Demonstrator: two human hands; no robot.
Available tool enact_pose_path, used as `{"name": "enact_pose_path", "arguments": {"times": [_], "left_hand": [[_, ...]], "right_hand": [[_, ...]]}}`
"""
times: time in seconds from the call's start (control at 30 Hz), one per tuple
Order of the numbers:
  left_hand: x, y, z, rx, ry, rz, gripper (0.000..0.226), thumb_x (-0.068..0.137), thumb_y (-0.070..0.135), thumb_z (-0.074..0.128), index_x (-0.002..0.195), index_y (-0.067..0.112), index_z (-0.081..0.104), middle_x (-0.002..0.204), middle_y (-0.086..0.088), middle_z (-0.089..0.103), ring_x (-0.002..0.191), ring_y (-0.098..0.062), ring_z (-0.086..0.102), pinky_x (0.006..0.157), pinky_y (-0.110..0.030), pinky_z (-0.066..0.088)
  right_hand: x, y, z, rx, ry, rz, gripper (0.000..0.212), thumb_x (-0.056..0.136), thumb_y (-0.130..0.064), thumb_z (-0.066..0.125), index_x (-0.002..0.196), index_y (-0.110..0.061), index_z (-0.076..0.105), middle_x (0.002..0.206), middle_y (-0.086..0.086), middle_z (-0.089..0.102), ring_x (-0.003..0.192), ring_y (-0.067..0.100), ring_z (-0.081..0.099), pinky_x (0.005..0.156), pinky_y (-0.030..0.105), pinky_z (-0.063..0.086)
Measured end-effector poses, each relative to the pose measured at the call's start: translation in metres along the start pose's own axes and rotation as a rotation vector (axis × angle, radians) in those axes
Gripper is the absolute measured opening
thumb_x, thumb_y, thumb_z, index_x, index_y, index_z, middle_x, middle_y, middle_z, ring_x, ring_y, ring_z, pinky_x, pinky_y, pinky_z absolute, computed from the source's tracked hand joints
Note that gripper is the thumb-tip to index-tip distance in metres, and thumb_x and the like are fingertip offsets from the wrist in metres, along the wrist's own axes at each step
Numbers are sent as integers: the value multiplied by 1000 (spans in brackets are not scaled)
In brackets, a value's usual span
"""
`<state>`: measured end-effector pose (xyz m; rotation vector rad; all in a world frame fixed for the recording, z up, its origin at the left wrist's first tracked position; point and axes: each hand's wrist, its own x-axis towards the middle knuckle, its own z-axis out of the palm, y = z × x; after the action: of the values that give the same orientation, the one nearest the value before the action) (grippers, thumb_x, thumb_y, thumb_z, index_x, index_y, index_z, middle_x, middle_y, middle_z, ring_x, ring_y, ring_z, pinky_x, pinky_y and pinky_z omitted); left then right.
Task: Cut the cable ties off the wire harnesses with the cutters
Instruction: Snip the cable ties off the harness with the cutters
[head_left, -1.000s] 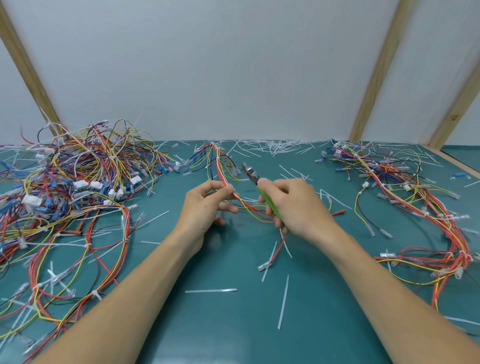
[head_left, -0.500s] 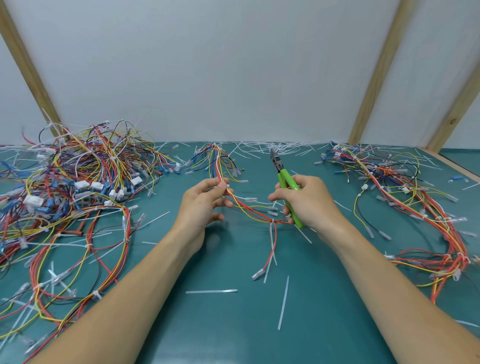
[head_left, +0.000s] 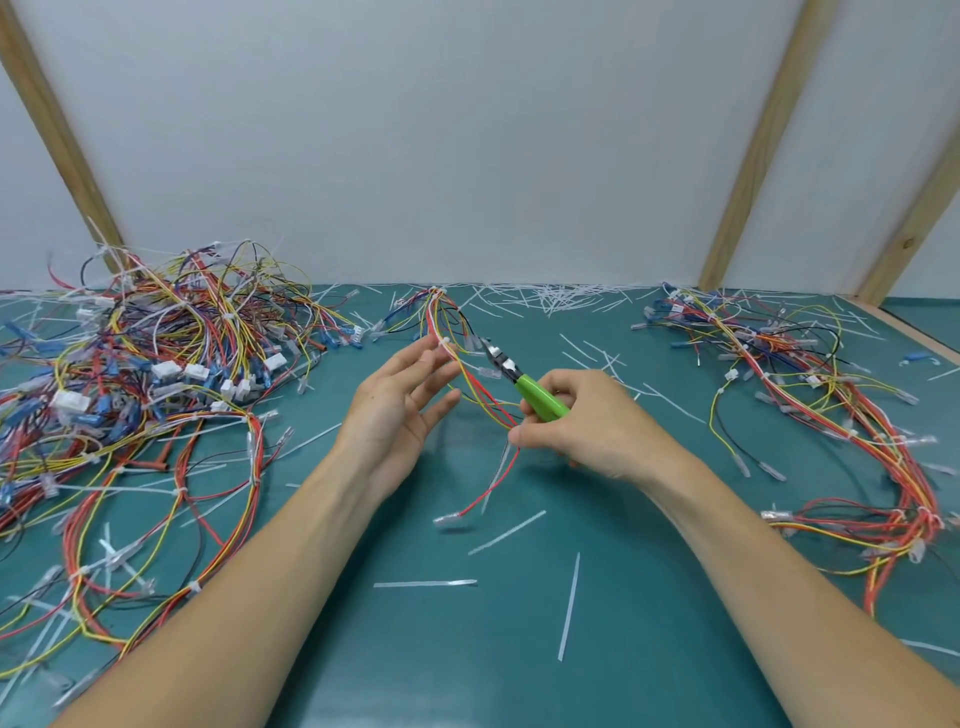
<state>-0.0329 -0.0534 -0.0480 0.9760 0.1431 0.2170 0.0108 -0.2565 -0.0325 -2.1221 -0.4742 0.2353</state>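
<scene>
Now cutters (head_left: 537, 396) beside harness (head_left: 467, 374)

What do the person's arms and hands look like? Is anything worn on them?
Both forearms are bare up to the picture's edge: no sleeves show. The left hand and the right hand wear no gloves. No rings, watch or bracelet can be seen on the fingers or wrists. No markings show.

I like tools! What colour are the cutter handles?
Bright green handles, seen in the head view.
</scene>
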Motion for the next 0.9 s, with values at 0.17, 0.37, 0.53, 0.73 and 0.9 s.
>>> {"name": "enact_pose_path", "arguments": {"times": [0.17, 0.37, 0.53, 0.73, 0.9], "left_hand": [[-2, -2, 3, 231, -61, -24, 21, 94, 11, 64, 113, 16, 70, 103, 2, 75, 72, -7, 67, 57, -19, 51], [-10, -12, 9, 522, -355, 55, 30, 86, 31, 74, 115, 23, 74, 104, -6, 71, 78, -17, 58, 60, -25, 48], [-11, -11, 9, 521, -327, 102, 13, 84, 28, 76, 95, 22, 76, 90, -9, 68, 72, -14, 58, 58, -23, 45], [-14, -9, 15, 484, -217, 196, 21, 85, 25, 71, 95, 8, 65, 88, -1, 75, 66, -16, 66, 49, -22, 45], [-11, -9, 18, 541, 35, 332, 15, 92, 10, 70, 81, 8, 60, 69, -5, 67, 54, -13, 62, 45, -23, 44]], "right_hand": [[-2, -7, -4, 328, 3, -35, 19, 83, -11, 84, 92, -13, 67, 59, -6, 62, 51, 13, 51, 50, 27, 47], [-7, -14, -8, 522, -60, 14, 18, 89, -10, 77, 104, -9, 69, 65, -2, 63, 56, 15, 56, 53, 29, 54], [-8, -14, -8, 545, -144, 59, 22, 90, -14, 76, 111, -8, 71, 70, -3, 65, 59, 15, 58, 55, 29, 55], [-8, -20, -4, 586, 8, 39, 12, 89, -9, 74, 98, -15, 67, 83, 5, 71, 59, 15, 59, 54, 29, 56], [-7, -22, -8, 711, 160, -66, 16, 91, 4, 60, 98, -10, 63, 81, 5, 73, 57, 17, 55, 48, 30, 53]]}}
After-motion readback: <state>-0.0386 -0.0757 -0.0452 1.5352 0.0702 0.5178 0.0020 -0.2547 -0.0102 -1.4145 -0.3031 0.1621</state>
